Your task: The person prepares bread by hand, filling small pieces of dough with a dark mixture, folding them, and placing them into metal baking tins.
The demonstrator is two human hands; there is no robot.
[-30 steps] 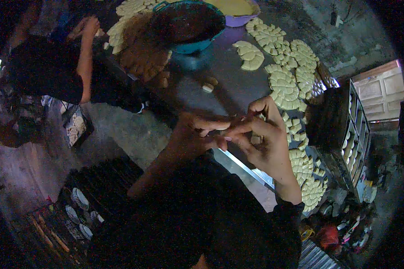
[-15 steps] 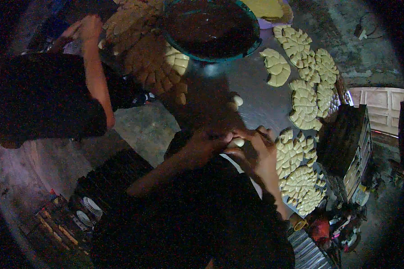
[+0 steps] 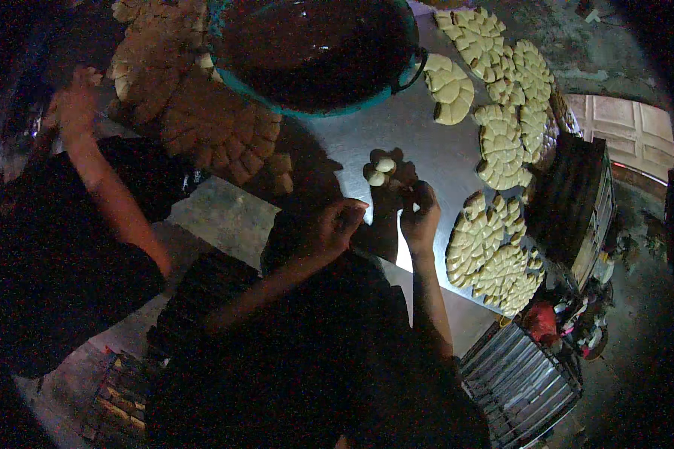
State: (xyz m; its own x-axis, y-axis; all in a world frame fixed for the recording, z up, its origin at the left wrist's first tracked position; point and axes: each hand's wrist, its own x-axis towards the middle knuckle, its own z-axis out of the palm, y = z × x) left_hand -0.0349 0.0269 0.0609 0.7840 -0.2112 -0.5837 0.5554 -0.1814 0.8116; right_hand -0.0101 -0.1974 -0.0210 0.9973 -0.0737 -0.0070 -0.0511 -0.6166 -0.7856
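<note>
Two small pale dough balls (image 3: 379, 170) sit touching on the shiny metal table (image 3: 344, 142), just beyond my hands. My left hand (image 3: 341, 226) is closed above the near edge of the table, thumb and fingertips pressed together. To its right, my right hand (image 3: 422, 217) has its fingers curled in a pinch, their tips in shadow. Whether anything small is in either hand is too dark to tell. A large teal basin (image 3: 329, 112) with a dark mass in it stands at the far side.
Flattened, cut dough pieces (image 3: 494, 254) line the table's right side; more cut dough (image 3: 217, 135) lies in shadow at left. Another person's forearm (image 3: 105, 172) reaches in from the left. A dark wooden rack (image 3: 573, 202) and a ribbed metal stack (image 3: 520, 378) stand right.
My hands were together around a dough ball; now they are apart, and that ball appears to lie beside the other one on the table. The view has shifted, and the other person's arm has moved.
</note>
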